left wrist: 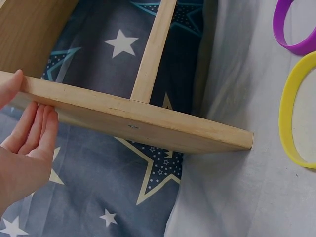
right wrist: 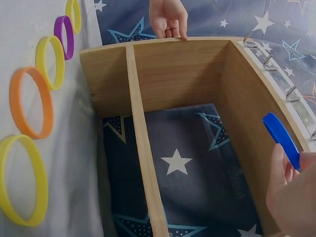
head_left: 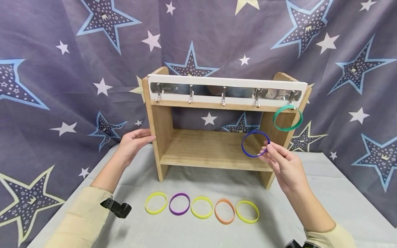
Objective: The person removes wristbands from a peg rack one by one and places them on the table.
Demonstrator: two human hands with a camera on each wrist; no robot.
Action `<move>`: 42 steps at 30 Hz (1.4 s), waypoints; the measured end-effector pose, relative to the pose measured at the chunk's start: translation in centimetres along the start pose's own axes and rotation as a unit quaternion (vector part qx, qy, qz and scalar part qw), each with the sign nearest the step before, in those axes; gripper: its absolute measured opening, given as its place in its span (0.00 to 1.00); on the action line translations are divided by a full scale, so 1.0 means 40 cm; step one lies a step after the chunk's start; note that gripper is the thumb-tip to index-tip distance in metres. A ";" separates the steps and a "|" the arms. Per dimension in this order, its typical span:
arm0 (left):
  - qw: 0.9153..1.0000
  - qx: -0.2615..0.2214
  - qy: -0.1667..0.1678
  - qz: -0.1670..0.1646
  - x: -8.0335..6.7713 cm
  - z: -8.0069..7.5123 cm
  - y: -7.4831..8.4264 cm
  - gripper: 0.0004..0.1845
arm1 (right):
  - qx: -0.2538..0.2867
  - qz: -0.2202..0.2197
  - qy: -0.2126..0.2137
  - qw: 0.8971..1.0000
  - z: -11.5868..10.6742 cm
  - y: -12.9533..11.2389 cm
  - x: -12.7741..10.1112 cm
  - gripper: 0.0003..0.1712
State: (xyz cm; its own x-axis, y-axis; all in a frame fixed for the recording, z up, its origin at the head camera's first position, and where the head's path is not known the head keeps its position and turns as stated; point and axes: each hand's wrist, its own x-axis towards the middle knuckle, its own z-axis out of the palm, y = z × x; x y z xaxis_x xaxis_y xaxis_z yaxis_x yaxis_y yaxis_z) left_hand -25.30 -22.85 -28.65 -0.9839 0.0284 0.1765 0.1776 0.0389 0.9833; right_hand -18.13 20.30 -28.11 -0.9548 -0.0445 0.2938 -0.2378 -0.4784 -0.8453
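Note:
A wooden rack (head_left: pixel 161 124) stands on the grey cloth, with a white rail of metal hooks (head_left: pixel 223 95) along its top front. A green ring (head_left: pixel 287 118) hangs on the rightmost hook. My right hand (head_left: pixel 267 147) pinches a blue ring (head_left: pixel 255 144) in front of the rack's right side, below the hooks; the same blue ring (right wrist: pixel 281 138) shows in the right wrist view. My left hand (head_left: pixel 136 139) rests with straight fingers against the rack's left side panel (left wrist: pixel 128 121), thumb on its edge.
Several rings lie in a row on the cloth in front of the rack: yellow (head_left: pixel 156 203), purple (head_left: pixel 179 204), yellow (head_left: pixel 202 207), orange (head_left: pixel 224 211), yellow (head_left: pixel 247 211). A star-patterned curtain (head_left: pixel 62 69) hangs close behind.

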 end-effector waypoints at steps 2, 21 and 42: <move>1.000 0.001 0.001 -0.001 0.000 -0.001 -0.002 0.18 | -0.002 0.004 0.000 1.000 -0.003 0.002 0.000 0.14; 1.000 0.001 0.005 -0.005 0.003 0.000 -0.002 0.17 | 0.021 0.018 -0.022 0.999 -0.033 0.001 -0.004 0.14; 1.000 -0.003 0.002 -0.007 0.021 -0.005 -0.007 0.08 | -0.019 0.051 -0.068 0.996 -0.078 0.006 -0.006 0.16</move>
State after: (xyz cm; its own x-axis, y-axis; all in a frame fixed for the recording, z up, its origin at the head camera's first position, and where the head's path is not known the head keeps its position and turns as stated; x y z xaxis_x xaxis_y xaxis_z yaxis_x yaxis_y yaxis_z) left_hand -26.19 -23.03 -28.78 -0.9865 0.0246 0.1619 0.1627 0.0333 0.9861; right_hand -18.50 22.92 -29.77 -0.9418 -0.2110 0.2616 -0.1500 -0.4324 -0.8891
